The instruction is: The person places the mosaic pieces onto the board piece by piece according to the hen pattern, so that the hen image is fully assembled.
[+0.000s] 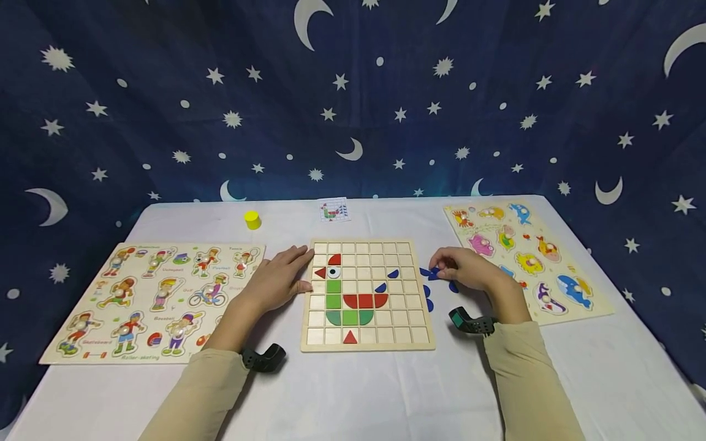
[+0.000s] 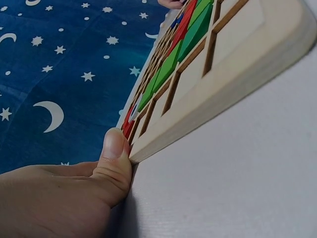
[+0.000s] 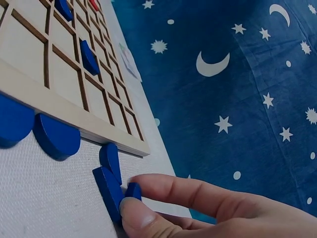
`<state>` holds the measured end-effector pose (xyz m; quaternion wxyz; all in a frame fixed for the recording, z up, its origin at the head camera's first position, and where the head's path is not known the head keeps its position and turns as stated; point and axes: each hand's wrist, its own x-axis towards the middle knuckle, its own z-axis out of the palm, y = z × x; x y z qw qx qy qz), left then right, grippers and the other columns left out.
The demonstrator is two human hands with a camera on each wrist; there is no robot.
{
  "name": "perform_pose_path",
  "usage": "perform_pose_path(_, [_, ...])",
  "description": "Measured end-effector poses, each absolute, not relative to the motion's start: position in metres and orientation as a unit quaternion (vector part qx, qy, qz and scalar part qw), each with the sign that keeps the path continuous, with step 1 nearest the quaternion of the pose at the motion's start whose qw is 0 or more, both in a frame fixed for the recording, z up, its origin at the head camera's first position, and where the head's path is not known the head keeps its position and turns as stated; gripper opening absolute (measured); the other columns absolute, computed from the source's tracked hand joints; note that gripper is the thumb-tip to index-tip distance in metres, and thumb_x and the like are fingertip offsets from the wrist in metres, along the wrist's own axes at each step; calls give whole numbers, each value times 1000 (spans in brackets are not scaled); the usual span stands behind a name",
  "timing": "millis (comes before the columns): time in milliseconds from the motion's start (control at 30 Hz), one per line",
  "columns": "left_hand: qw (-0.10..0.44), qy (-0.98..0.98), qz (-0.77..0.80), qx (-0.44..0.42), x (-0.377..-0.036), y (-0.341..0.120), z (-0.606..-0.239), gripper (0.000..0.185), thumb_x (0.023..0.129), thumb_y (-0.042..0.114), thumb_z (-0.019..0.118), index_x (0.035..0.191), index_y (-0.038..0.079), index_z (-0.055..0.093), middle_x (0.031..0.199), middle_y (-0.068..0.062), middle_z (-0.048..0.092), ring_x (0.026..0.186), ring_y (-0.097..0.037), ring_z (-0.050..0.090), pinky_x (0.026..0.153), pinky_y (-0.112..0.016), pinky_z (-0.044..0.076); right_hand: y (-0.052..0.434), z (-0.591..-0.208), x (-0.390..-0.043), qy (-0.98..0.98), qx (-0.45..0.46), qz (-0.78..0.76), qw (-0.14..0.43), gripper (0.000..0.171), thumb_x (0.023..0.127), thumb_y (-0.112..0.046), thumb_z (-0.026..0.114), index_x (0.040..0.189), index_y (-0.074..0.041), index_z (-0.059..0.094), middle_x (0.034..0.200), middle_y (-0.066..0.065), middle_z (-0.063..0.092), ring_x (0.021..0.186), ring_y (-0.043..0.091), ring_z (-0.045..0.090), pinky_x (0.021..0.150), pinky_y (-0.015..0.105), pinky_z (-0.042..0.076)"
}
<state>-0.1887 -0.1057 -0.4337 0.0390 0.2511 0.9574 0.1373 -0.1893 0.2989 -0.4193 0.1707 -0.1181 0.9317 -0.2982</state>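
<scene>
A wooden grid board [image 1: 366, 346] lies flat on the table, with red, green and blue pieces and a round eye piece forming a bird shape. My left hand [image 1: 278, 275] rests against its left edge, the thumb [image 2: 114, 144] touching the frame and the fingers extended. Beyond the right edge, my right hand [image 1: 463, 266] pinches a small blue piece [image 3: 133, 190] between thumb and forefinger; its full shape is hidden. Other blue pieces lie beside the board, including a rounded one [image 3: 57, 138]. Two blue half-round pieces [image 1: 393, 274] [image 1: 380, 287] sit in grid cells.
A sports-figure puzzle board [image 1: 140, 306] lies left, partly under my left forearm. Right is a sea-animal puzzle board [image 1: 515, 245]. Behind the grid are a pattern card [image 1: 334, 209] and a yellow cylinder [image 1: 252, 220]. A starry dark-blue cloth [image 1: 353, 110] hangs behind the table.
</scene>
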Motion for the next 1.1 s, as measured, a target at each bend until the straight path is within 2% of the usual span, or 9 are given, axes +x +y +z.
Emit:
perform_pose_path(467, [41, 957, 137, 252, -190, -107, -432, 75, 87, 50, 58, 149, 15, 33, 154, -10, 33, 142, -33, 30, 102, -62, 33, 306, -407, -186, 938, -95, -298, 147, 12, 85, -12, 70, 90, -9, 60, 81, 2, 57, 76, 16, 50, 70, 27, 41])
perform_pose_path(633, [41, 958, 135, 251, -189, -106, -432, 75, 87, 50, 58, 149, 15, 33, 154, -10, 33, 142, -33, 30, 102, -61, 33, 307, -399, -183, 940, -80, -305, 131, 12, 89, -10, 65, 100, -8, 63, 86, 6, 60, 73, 18, 53, 62, 25, 47])
perform_pose_path(767, [44, 958, 137, 248, -189, -106, -432, 75, 87, 50, 58, 149, 16, 33, 154, -10, 33, 142, -33, 29, 103, -61, 32, 302, -396, -180, 945, -100, -291, 113, 17, 91, -12, 62, 107, -10, 69, 93, 4, 66, 77, 17, 54, 67, 26, 47])
perform_pose_path(900, [42, 958, 138, 248, -189, -106, -433, 75, 87, 50, 58, 149, 15, 34, 154, -10, 33, 142, -33, 29, 103, -62, 33, 296, -396, -178, 945, -95, -299, 96, 12, 90, -15, 65, 100, -11, 70, 87, 3, 69, 76, 17, 54, 67, 26, 45])
perform_pose_path(1100, [35, 956, 144, 253, -188, -106, -434, 75, 87, 49, 60, 148, 14, 35, 153, -11, 35, 141, -34, 31, 102, -62, 33, 285, -396, -174, 945, -93, -307, 62, 6, 86, -16, 70, 90, -12, 70, 81, 4, 66, 68, 16, 53, 56, 25, 43])
